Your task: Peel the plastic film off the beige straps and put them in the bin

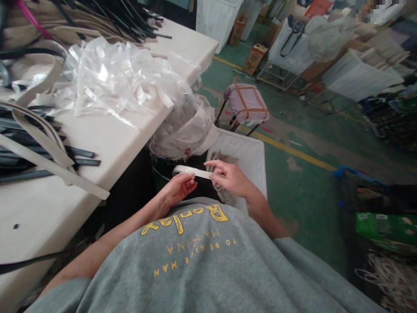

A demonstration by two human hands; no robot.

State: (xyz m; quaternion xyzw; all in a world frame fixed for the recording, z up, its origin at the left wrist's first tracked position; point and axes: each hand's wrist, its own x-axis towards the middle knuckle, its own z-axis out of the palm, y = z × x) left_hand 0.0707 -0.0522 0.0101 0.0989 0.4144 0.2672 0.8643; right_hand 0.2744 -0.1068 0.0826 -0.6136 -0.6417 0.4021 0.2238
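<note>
In front of my lap, a narrow whitish strap (201,173) is stretched between my two hands, with a loop of it bending round beyond my left fingers. My left hand (180,189) pinches it with thumb and curled fingers. At the other end my right hand (232,177) grips it between thumb and fingers, the index finger extended above. Just beneath the right hand stands a white plastic bin (249,152) with crumpled pale strips (230,195) inside.
To the left, a white table (130,134) bears a heap of clear plastic strips (110,74), beige straps (61,163) and black straps (81,153). A whitish sack (184,130) hangs by its edge. Ahead are a padded stool (247,102) and white crates (289,48); green floor lies right.
</note>
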